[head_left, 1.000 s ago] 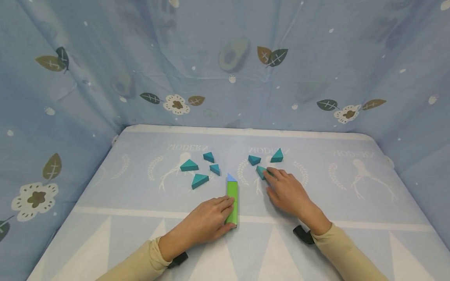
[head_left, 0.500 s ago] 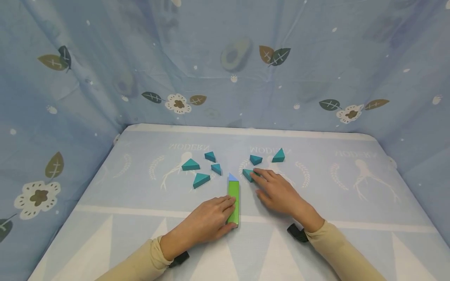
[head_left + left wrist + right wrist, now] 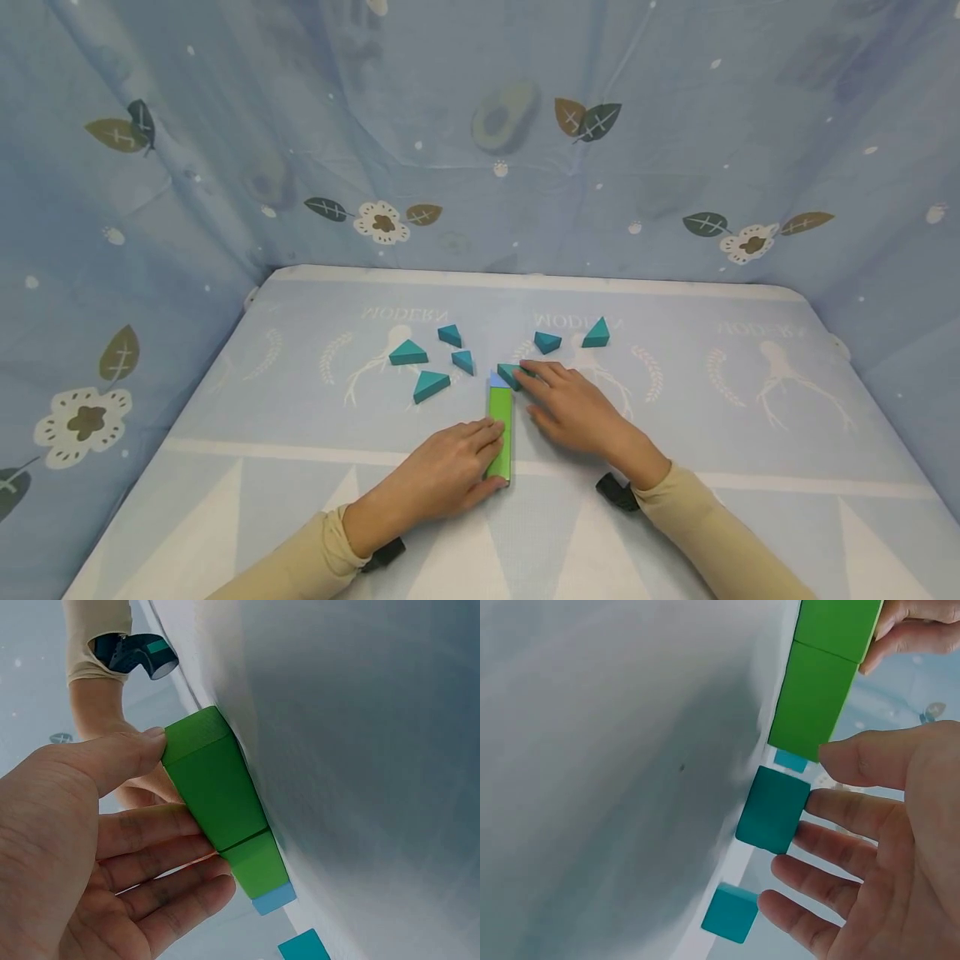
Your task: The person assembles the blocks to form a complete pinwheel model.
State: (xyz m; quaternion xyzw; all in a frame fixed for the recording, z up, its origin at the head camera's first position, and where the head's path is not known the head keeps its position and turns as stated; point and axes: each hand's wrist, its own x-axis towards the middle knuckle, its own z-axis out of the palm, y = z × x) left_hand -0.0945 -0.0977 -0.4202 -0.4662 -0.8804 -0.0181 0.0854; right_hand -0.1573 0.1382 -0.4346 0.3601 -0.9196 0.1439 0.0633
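Observation:
Two green blocks point(image 3: 217, 780) lie end to end in a line on the table, their seam showing in both wrist views. A light blue triangular block point(image 3: 497, 381) sits at the far end of the row. My left hand point(image 3: 450, 467) rests against the left side of the green row, its thumb at the near end. With fairly straight fingers, my right hand point(image 3: 573, 412) touches a teal triangular block point(image 3: 509, 375), which lies close to the right of the blue triangle. Whether those two touch cannot be told from these views.
To the left lie several teal and blue triangular blocks, among them a teal triangle point(image 3: 431, 385) and a small blue triangle point(image 3: 462, 361). Farther right are a dark teal triangle point(image 3: 547, 342) and another teal triangle point(image 3: 596, 333). A patterned curtain point(image 3: 480, 208) rises behind the table.
My right hand has slid the teal triangular block leftward across the table, up close to the blue triangle. The left hand and green blocks have stayed in place.

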